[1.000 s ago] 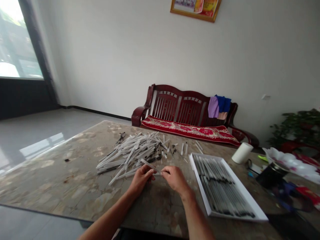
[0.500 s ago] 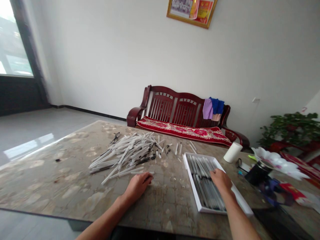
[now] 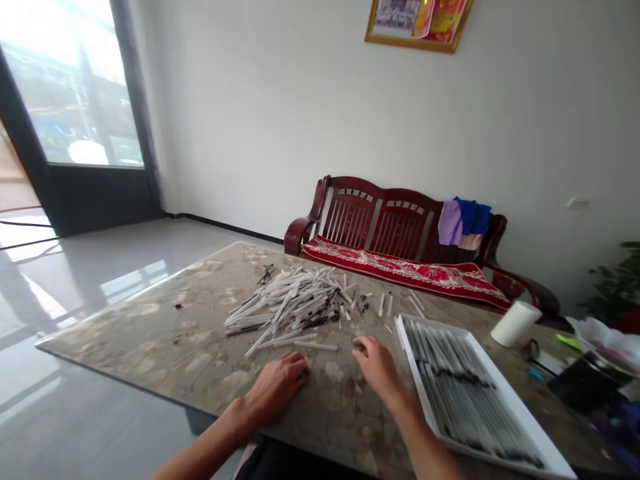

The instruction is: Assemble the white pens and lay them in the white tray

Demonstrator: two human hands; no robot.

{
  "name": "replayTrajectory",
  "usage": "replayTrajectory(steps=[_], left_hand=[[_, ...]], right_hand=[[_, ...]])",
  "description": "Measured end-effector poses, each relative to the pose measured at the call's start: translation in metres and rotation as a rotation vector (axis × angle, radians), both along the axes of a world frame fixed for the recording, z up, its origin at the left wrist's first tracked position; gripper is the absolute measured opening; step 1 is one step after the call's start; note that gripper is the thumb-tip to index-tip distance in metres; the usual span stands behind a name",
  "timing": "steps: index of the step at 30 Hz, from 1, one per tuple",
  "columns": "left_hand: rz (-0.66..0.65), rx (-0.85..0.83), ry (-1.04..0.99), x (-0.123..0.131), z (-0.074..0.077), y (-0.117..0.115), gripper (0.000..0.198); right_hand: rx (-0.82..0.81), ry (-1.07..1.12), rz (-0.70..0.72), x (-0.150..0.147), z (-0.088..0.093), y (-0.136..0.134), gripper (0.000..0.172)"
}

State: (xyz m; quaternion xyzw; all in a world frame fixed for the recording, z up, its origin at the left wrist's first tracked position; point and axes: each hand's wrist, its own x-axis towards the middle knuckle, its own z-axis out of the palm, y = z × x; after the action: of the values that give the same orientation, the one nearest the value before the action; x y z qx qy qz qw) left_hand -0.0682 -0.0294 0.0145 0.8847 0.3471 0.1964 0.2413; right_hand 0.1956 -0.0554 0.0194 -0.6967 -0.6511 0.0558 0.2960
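Note:
My left hand (image 3: 283, 383) rests on the near part of the table, its fingers curled under. Whatever those fingers hold, if anything, is hidden. Over the table, between the pile and the box, is my right hand (image 3: 377, 367), with its fingers loosely bent and nothing visible in them. Beyond my hands lies a loose pile of thin white pen-like sticks (image 3: 295, 300), some with black ends. One white stick (image 3: 316, 346) lies at the pile's near edge. To the right, a shallow white box (image 3: 520, 400) holds rows of greyish clear pens (image 3: 465, 393) with black parts.
Small black pieces and a few short white sticks (image 3: 381, 305) are scattered right of the pile. Glasses (image 3: 266, 274) lie behind it. A white roll (image 3: 516, 323) and a dark cup (image 3: 583, 381) stand beyond the box. A wooden bench (image 3: 400, 220) is behind the table (image 3: 200, 320).
My right hand has left the pens in the box and moved left over the table. My left hand stays near the pile, fingers curled. The view has turned left.

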Motion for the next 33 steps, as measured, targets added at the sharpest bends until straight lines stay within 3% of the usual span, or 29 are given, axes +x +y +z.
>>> replayTrajectory(steps=[4, 8, 12, 15, 19, 24, 29, 33], left_hand=[[0.078, -0.046, -0.038, -0.011, -0.001, 0.0, 0.021], [0.14, -0.085, -0.112, -0.005, -0.007, 0.002, 0.02], [0.258, -0.197, -0.324, 0.016, -0.016, 0.011, 0.019], [0.375, -0.416, -0.576, 0.035, -0.022, 0.021, 0.026], [0.476, -0.59, -0.895, 0.048, -0.027, 0.027, 0.034], [0.531, -0.574, -1.02, 0.046, -0.03, 0.021, 0.036], [0.543, -0.559, -1.017, 0.045, -0.031, 0.019, 0.035], [0.546, -0.561, -1.006, 0.046, -0.031, 0.019, 0.031]], right_hand=[[0.017, -0.132, 0.011, -0.048, -0.012, 0.02, 0.021], [-0.022, -0.205, 0.008, -0.051, -0.016, 0.024, 0.009], [0.0, -0.008, 0.031, -0.05, -0.019, 0.015, 0.009], [0.056, 0.176, 0.115, -0.057, -0.019, 0.009, 0.012], [0.073, 0.241, 0.218, -0.061, -0.013, 0.02, 0.02], [-0.013, -0.031, 0.076, -0.059, -0.002, 0.065, 0.021], [-0.192, -0.504, 0.183, -0.072, 0.009, 0.096, 0.018], [-0.24, -0.598, 0.239, -0.076, 0.018, 0.097, 0.026]])
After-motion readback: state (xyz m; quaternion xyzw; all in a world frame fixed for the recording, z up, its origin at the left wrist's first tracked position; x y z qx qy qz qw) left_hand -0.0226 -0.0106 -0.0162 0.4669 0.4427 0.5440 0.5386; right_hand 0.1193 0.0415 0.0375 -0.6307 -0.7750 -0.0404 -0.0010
